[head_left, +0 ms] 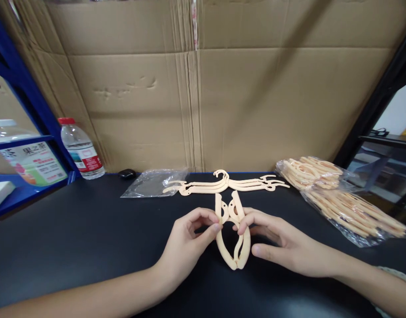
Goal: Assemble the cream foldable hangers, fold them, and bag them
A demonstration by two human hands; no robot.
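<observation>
Thumb and fingertips of the left hand (187,238) pinch the left arm of a cream folding hanger (245,247), while the right hand (285,243) grasps its right arm with the fingers alone, the thumb standing off to the side. The hanger is between the two hands, neither clearly nearer, over the middle of the black surface (90,247). Its long axis runs from the near edge toward the far edge, with the two arms parted at the far end and meeting at the near one; whether that near tip touches the surface, I cannot tell. Beyond it, at the middle of the far edge, spread hangers (203,189) lie stacked, their arms parallel to that edge and so crosswise to the held one. Just left of them is a clear plastic bag (145,183), then a small black object (126,174), and a red-capped water bottle (81,148) near the far left corner. Bagged hangers (351,212) lie toward the right edge, and cardboard (282,88) stands behind the far edge.
</observation>
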